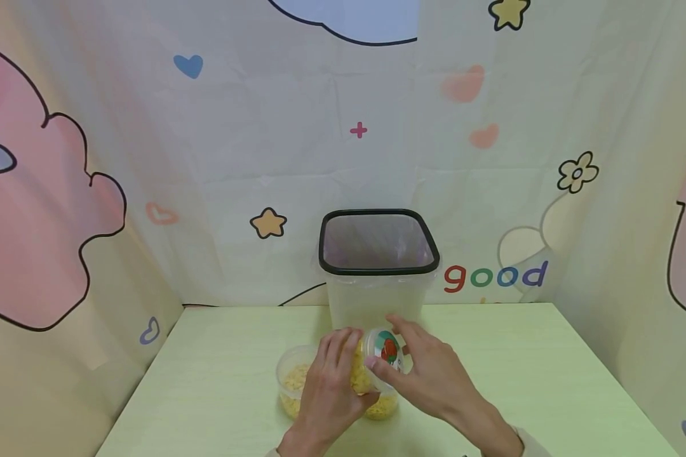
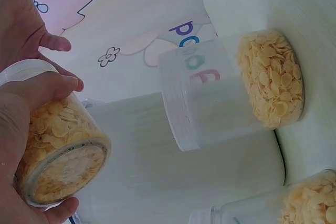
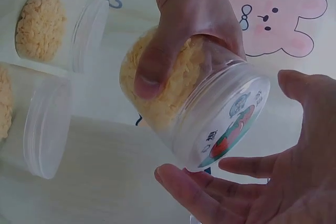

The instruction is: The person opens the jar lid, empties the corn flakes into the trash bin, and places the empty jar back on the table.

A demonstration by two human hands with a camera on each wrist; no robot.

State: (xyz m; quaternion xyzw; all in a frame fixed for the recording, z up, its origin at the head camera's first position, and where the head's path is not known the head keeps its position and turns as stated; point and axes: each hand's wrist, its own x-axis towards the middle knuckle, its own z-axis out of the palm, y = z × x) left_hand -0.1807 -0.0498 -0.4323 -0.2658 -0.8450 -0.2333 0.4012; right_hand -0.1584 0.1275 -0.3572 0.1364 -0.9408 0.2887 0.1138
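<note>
My left hand grips a clear plastic jar of yellow flakes, tilted and raised off the table. Its pale lid, with a green and red label, faces my right hand. Spread around the lid, the right hand's fingers are not curled; in the right wrist view the thumb stands apart from it, and whether a fingertip touches the edge I cannot tell. Two similar jars stand below on the table: one jar to the left, partly behind the left hand, and another jar mostly hidden under the held one.
Behind the hands stands a tall translucent bin with a black rim, its top open. The pale green table ends at a printed cloth backdrop, with cloth along both sides too.
</note>
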